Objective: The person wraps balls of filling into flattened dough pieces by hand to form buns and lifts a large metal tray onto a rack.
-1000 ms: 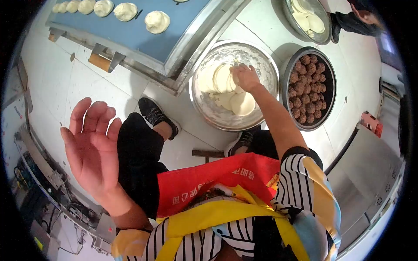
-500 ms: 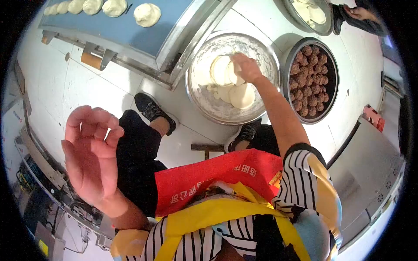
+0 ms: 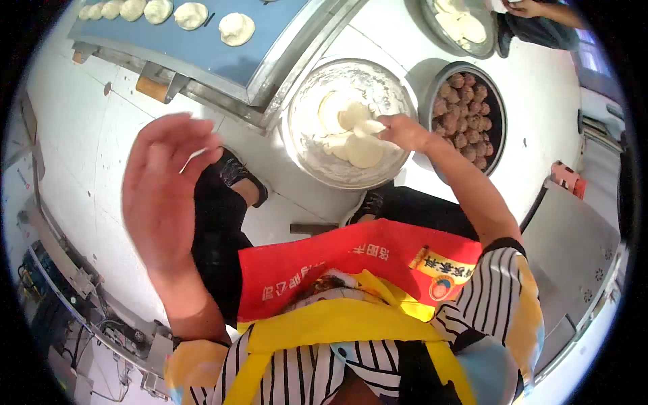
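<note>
While right hand pinches dough round over metal bowl, left hand hovers half-open, well apart from both

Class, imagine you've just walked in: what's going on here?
A person is working with dough. Their right hand pinches a pale dough round over a metal bowl, where more rounds lie. The left hand is raised and holds nothing visible. Brown balls fill a tub beside the bowl, and pale buns sit on a blue surface.
</note>
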{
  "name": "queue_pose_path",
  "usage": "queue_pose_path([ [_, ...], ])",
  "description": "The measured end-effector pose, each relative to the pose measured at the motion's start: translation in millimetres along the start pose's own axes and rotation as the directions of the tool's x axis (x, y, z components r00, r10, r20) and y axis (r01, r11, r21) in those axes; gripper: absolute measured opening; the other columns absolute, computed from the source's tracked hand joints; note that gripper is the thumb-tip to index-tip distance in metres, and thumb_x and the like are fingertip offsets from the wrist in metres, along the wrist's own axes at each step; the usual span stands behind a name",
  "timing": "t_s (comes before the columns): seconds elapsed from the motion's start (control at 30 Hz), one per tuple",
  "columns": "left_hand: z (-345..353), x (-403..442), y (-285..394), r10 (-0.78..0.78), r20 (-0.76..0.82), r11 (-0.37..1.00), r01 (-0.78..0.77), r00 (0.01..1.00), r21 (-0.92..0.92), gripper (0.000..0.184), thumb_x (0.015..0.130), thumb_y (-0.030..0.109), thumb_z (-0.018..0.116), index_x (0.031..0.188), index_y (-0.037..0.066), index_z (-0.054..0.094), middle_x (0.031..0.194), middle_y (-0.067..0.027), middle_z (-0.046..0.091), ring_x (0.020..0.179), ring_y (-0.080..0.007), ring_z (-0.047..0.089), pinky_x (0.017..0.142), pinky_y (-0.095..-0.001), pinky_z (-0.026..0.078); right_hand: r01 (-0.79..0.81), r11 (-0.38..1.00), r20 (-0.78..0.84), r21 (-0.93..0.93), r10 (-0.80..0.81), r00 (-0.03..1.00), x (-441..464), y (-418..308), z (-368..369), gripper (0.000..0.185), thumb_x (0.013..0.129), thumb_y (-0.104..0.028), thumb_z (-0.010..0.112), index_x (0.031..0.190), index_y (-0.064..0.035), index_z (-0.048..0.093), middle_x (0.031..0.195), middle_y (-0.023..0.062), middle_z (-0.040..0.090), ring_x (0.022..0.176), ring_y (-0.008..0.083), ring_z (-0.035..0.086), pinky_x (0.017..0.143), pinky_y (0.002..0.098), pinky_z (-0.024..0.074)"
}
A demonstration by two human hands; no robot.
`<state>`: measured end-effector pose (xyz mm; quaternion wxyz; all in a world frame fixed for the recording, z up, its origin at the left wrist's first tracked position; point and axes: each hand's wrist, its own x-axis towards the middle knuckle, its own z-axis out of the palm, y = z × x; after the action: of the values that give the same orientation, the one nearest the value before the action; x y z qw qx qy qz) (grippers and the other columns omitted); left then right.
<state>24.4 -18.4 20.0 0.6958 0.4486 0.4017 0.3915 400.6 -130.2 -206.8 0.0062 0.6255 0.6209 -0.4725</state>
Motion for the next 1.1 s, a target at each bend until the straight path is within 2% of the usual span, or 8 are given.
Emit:
queue_pose_path([
  [0.13, 30, 6, -22, -0.054, -0.043, 0.993, 0.058, 0.998, 0.099, 0.051, 0.098, 0.038, 0.036, 0.128, -0.003, 0.041, 0.123, -0.0226, 0.053, 0.114, -0.0302, 0.054, 0.098, -0.0413, 0.042, -0.013, 0.781, -0.001, 0.624, 0.017, 1.0, -81, -114, -81, 0.035, 0.087, -0.025, 0.064, 0.116, -0.005, 0.061, 0.094, 0.0004, 0.064, 0.078, 0.0063, 0.054, 0.067, 0.0247, 0.0451],
  [0.2, 55, 10, -47, -0.231, -0.028, 0.944, 0.217, 0.973, -0.248, 0.064, 0.097, 0.052, 0.029, 0.13, -0.003, 0.04, 0.126, -0.0212, 0.052, 0.119, -0.0299, 0.05, 0.102, -0.0433, 0.038, 0.198, 0.65, -0.174, 0.734, -0.102, 0.979, -109, -139, -93, 0.038, 0.085, -0.026, 0.066, 0.116, -0.0048, 0.06, 0.092, -0.0012, 0.064, 0.078, 0.0051, 0.055, 0.066, 0.0225, 0.0444],
  [0.27, 86, 1, -63, -0.37, 0.307, 0.653, 0.48, 0.877, -0.586, 0.064, 0.097, 0.052, 0.03, 0.131, -0.002, 0.04, 0.128, -0.018, 0.051, 0.122, -0.0297, 0.046, 0.103, -0.0443, 0.037, 0.315, 0.685, -0.313, 0.656, -0.134, 0.94, -131, -167, -104, 0.043, 0.084, -0.027, 0.067, 0.119, -0.0031, 0.058, 0.089, -0.0007, 0.064, 0.074, 0.0054, 0.055, 0.064, 0.0225, 0.0447],
  [0.37, 143, -23, -64, -0.061, 0.584, 0.389, 0.558, 0.81, -0.733, 0.061, 0.097, 0.049, 0.036, 0.132, 0.0, 0.04, 0.131, -0.0148, 0.05, 0.124, -0.0287, 0.044, 0.104, -0.0442, 0.035, 0.33, 0.796, -0.435, 0.508, -0.094, 0.895, -146, -171, -111, 0.028, 0.081, -0.02, 0.069, 0.098, 0.0002, 0.059, 0.077, 0.0002, 0.061, 0.069, 0.0059, 0.055, 0.062, 0.0213, 0.0448],
  [0.5, 189, -19, -80, -0.296, 0.384, 0.59, 0.484, 0.875, -0.647, 0.054, 0.095, 0.04, 0.047, 0.133, 0.002, 0.04, 0.133, -0.013, 0.048, 0.123, -0.0281, 0.045, 0.105, -0.0457, 0.034, 0.214, 0.955, -0.601, 0.207, -0.049, 0.798, -183, -162, -114, 0.02, 0.083, -0.016, 0.068, 0.088, 0.0004, 0.057, 0.07, 0.0004, 0.058, 0.064, 0.0061, 0.052, 0.059, 0.0207, 0.0434],
  [0.6, 193, -16, -88, -0.233, 0.41, 0.617, 0.46, 0.882, -0.638, 0.053, 0.096, 0.04, 0.046, 0.133, 0.003, 0.04, 0.134, -0.0128, 0.048, 0.123, -0.0285, 0.046, 0.106, -0.0466, 0.034, 0.255, 0.714, -0.541, 0.652, 0.202, 0.816, -197, -105, -119, 0.022, 0.084, -0.02, 0.068, 0.086, -0.0004, 0.058, 0.069, 0.0027, 0.058, 0.059, 0.0084, 0.051, 0.055, 0.0216, 0.043],
  [0.8, 164, 10, -130, -0.25, 0.437, 0.516, 0.501, 0.864, -0.695, 0.052, 0.098, 0.041, 0.039, 0.135, 0.006, 0.04, 0.137, -0.0123, 0.045, 0.127, -0.0292, 0.042, 0.108, -0.0491, 0.03, -0.464, 0.834, -0.583, 0.297, 0.544, 0.604, -171, 166, 1, 0.043, 0.079, -0.042, 0.069, 0.09, -0.0001, 0.066, 0.089, 0.0185, 0.068, 0.079, 0.029, 0.066, 0.071, 0.0375, 0.0506],
  [1.1, 150, 17, -180, -0.491, 0.349, 0.459, 0.577, 0.798, -0.675, 0.055, 0.097, 0.044, 0.039, 0.136, 0.006, 0.039, 0.139, -0.0118, 0.043, 0.128, -0.0294, 0.041, 0.108, -0.0492, 0.029, -0.859, 0.512, -0.288, -0.021, 0.819, 0.496, -134, 193, 65, 0.046, 0.084, -0.034, 0.057, 0.121, -0.0072, 0.055, 0.12, 0.0137, 0.059, 0.123, 0.0295, 0.043, 0.096, 0.0518, 0.0343],
])
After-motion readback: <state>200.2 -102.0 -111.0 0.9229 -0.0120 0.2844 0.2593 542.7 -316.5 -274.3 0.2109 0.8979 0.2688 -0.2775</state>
